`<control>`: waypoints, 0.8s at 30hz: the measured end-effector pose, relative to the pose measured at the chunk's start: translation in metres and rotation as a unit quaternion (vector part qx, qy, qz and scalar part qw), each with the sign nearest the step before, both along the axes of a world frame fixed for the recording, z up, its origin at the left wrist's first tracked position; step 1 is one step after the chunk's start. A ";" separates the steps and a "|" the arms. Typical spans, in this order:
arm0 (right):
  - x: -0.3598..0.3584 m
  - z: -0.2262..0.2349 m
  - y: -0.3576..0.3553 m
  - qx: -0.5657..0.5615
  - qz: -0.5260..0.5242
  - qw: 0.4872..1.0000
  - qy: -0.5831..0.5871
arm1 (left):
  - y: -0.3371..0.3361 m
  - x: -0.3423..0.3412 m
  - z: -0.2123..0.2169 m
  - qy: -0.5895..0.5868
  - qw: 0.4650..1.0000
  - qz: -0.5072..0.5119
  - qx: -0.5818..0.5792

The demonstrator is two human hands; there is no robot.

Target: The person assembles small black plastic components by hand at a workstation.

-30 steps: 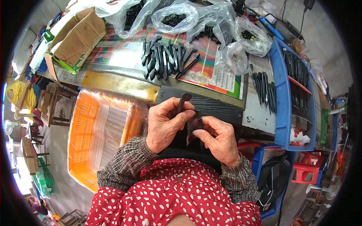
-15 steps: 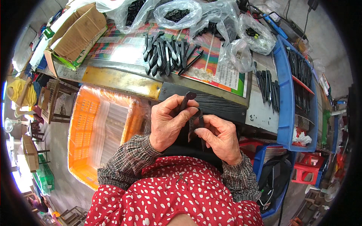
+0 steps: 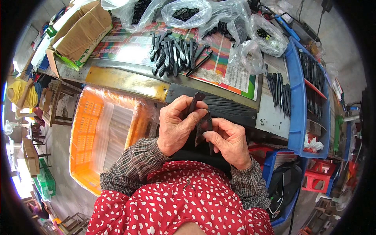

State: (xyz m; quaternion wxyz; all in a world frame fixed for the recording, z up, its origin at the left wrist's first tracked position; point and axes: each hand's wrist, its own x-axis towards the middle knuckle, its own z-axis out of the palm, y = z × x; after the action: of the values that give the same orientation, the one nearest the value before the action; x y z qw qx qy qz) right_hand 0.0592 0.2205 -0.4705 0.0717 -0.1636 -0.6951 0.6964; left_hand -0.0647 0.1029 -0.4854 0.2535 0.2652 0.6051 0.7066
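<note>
My left hand (image 3: 172, 127) is closed round a slim black part with a flat round head (image 3: 199, 96), which sticks up past the thumb. Facing it, my right hand (image 3: 232, 144) pinches a narrow black pointed piece (image 3: 210, 126) between thumb and fingertips. The two parts are close together in front of my body; whether they touch is hard to make out. Fingers hide much of both. Beyond my hands, a pile of black handle-like parts (image 3: 167, 56) lies on the table. Slim black pieces (image 3: 279, 92) lie in a row at the right.
An orange basket (image 3: 83, 131) with a clear liner stands at the left below the table edge. Plastic bags (image 3: 213, 19) of small black parts and an open carton (image 3: 80, 33) sit at the back. A blue bin (image 3: 296, 102) of black pieces is at the right, red stools (image 3: 318, 176) below.
Both hands keep hold of the same parts in nearly the same place. The piece in my right hand has shifted slightly against the other one.
</note>
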 end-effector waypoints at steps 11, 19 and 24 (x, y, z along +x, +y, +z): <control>-0.002 -0.003 0.000 0.021 0.003 1.000 -0.006 | -0.002 -0.002 0.003 -0.106 0.993 -0.026 0.035; -0.002 -0.007 -0.001 0.013 0.001 1.000 -0.013 | -0.003 -0.001 -0.002 -0.099 0.994 -0.024 0.044; -0.001 -0.010 -0.002 0.007 -0.001 1.000 -0.018 | -0.004 -0.001 -0.005 -0.142 0.988 -0.036 0.056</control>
State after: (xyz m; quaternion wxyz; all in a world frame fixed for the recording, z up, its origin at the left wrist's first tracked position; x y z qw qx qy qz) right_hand 0.0582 0.2183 -0.4802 0.0613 -0.1763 -0.7012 0.6881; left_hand -0.0660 0.0990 -0.4902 0.3469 0.1975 0.5125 0.7603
